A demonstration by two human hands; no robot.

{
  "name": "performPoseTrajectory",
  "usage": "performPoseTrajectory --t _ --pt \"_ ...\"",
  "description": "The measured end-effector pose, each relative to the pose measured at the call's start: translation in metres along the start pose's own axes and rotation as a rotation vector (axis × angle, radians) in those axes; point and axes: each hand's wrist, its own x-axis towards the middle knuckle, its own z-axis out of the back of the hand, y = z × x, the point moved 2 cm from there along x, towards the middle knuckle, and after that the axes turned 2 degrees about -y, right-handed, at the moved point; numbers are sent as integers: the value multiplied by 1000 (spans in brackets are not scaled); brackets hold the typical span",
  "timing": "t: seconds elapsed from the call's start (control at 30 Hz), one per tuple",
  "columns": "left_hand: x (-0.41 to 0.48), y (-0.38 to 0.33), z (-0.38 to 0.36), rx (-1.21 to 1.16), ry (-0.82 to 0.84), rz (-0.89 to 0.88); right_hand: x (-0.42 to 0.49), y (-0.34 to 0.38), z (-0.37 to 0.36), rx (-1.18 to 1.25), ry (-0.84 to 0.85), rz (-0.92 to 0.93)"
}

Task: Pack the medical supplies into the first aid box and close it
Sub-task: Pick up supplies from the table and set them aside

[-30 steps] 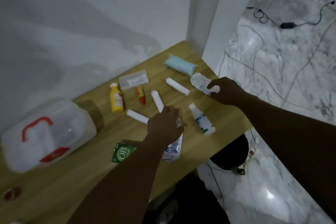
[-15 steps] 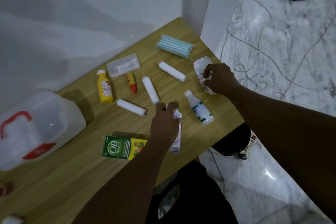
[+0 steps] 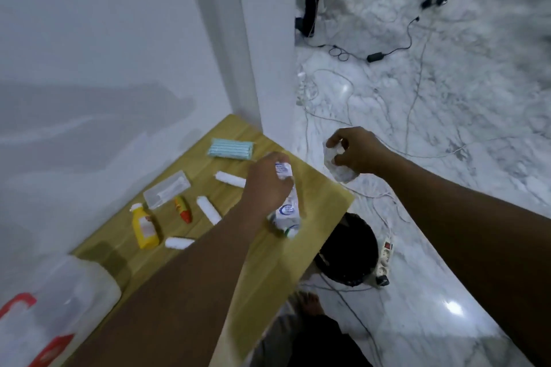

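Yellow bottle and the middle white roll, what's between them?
A small red-capped tube lies between the yellow bottle and the middle white roll, in the head view.

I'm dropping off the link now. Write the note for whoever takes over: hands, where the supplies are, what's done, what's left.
Left hand grips a blue-printed packet over the table.
Right hand grips a crumpled clear packet, out past the table's edge above the floor.
First aid box stands at the near left end, lid apparently down.
Lying on the table: mask pack, clear case, yellow bottle, red tube, three gauze rolls.
Done: two packets in hand; nothing visibly packed.
Left: open the box, load everything, close it.
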Motion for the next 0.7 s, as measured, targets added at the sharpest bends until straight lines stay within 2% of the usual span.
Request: performPoseTrajectory --t 0.2,0.33,0.5,0.7 --pt "16 -73 -89 41 255 -172 -44 -91 48 160 -164 -216" --pt "10 -74 -188 76 395 -120 -66 -183 18 298 -201 -404" --pt "-1 3 -310 183 545 114 -80 -299 -80 361 -98 -610" --pt "23 135 -423 318 551 341 -56 -398 -234 455 2 -681"
